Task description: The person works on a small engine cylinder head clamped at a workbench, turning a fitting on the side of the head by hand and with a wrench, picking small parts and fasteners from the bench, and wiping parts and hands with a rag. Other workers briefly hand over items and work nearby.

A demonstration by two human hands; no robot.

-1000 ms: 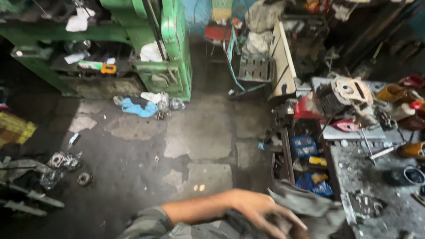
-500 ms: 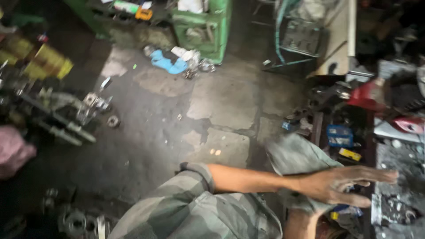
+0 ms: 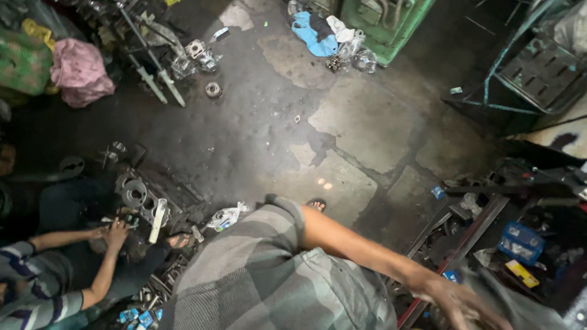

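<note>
Meanwhile the view has swung left and down since half a second ago: the green machine (image 3: 385, 24) now sits at the top edge, and a co-worker's hands (image 3: 113, 235) show at lower left, resting on a grey engine block (image 3: 143, 198). The person's right hand (image 3: 461, 305), blurred, reaches out with fingers loosely spread and holding nothing, over a dark metal rack (image 3: 452, 235) near a blue box (image 3: 521, 241). The left hand is out of sight.

Right arm extends straight out toward lower right, checked sleeve pushed to the elbow, forearm bare. Right hand (image 3: 468, 305) blurred; fingers appear spread, palm down. Left hand out of view.
</note>
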